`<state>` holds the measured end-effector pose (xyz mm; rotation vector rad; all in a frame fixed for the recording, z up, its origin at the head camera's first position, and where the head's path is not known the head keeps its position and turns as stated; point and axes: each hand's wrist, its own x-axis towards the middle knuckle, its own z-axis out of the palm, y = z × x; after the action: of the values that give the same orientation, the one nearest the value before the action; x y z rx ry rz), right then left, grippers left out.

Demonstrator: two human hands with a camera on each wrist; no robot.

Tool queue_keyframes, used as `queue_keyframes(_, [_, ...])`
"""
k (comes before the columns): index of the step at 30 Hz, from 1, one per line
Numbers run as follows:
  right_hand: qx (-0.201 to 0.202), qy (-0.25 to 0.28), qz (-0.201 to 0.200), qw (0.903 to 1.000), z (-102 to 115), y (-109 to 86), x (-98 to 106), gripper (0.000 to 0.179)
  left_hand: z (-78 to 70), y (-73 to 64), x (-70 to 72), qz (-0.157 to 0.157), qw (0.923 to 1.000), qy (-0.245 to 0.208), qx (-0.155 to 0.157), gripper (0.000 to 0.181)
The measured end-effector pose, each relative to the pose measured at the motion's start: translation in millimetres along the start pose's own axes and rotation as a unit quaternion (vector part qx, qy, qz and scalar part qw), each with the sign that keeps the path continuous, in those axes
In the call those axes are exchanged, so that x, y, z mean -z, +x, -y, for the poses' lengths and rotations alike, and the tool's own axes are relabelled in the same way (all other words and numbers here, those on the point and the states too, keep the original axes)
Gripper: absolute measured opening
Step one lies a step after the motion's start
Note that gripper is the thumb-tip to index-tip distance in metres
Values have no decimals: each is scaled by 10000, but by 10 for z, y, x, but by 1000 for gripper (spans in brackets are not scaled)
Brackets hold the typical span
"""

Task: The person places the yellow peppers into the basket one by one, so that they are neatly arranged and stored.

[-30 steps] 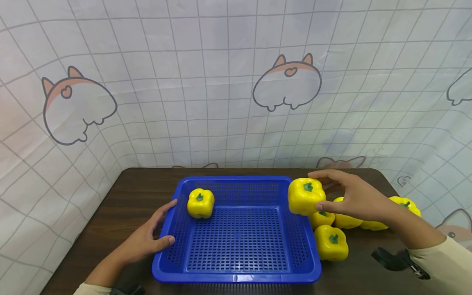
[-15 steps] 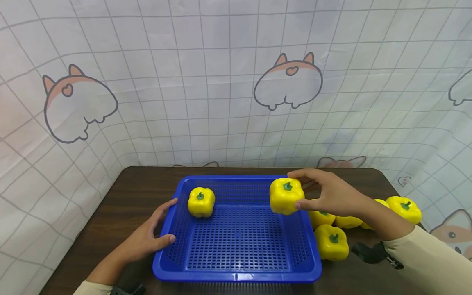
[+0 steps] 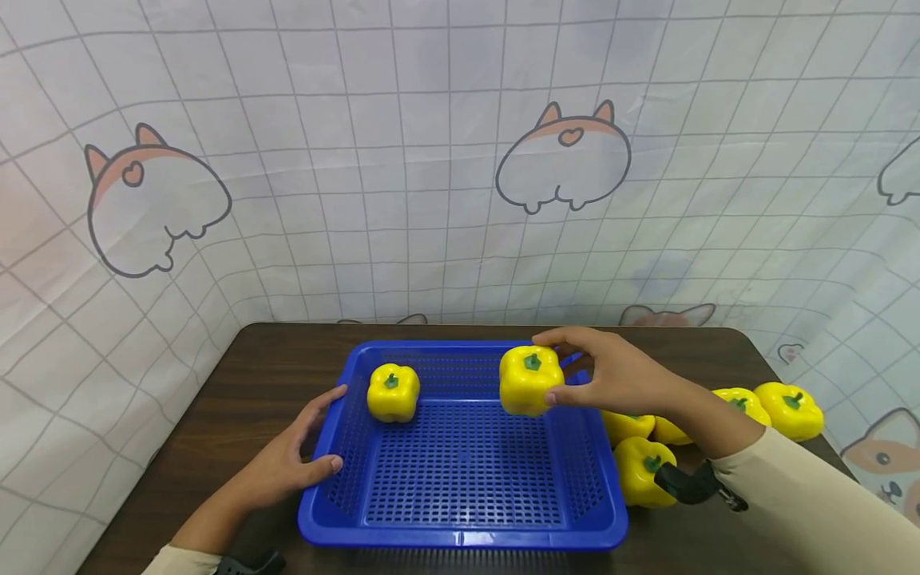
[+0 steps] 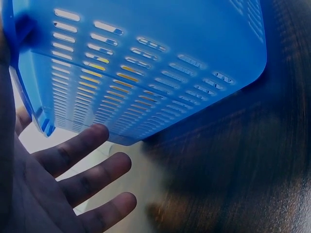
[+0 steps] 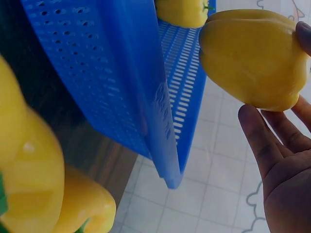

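My right hand (image 3: 621, 377) holds a yellow bell pepper (image 3: 528, 387) with a green stem between thumb and fingertips, above the right half of the blue plastic basket (image 3: 402, 538). In the right wrist view the same pepper (image 5: 252, 58) is off the basket, with fingertips against its underside. Another yellow bell pepper (image 3: 393, 399) sits inside the basket at its back left. At the basket's left rim rests my left hand (image 3: 287, 459), thumb over the edge. The left wrist view shows its fingers (image 4: 104, 174) extended and spread beside the slotted wall.
Several more yellow bell peppers (image 3: 640, 479) lie on the dark wooden table (image 3: 266, 375), to the right of the basket. Some are partly hidden behind the right forearm. A white grid-patterned curtain (image 3: 395, 200) with cartoon animals hangs behind the table.
My right hand has carried the bell pepper leftward, from the basket's right edge to over its inside. My left hand and the pepper in the basket have stayed in place.
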<state>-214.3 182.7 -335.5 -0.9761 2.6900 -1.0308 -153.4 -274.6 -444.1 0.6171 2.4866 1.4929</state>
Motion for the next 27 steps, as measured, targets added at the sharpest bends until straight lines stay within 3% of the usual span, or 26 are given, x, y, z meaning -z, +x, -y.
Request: queue_keyframes(27, [177, 269, 283, 9991, 149, 360, -257, 72, 26, 2, 0, -9, 10000, 25, 73, 81])
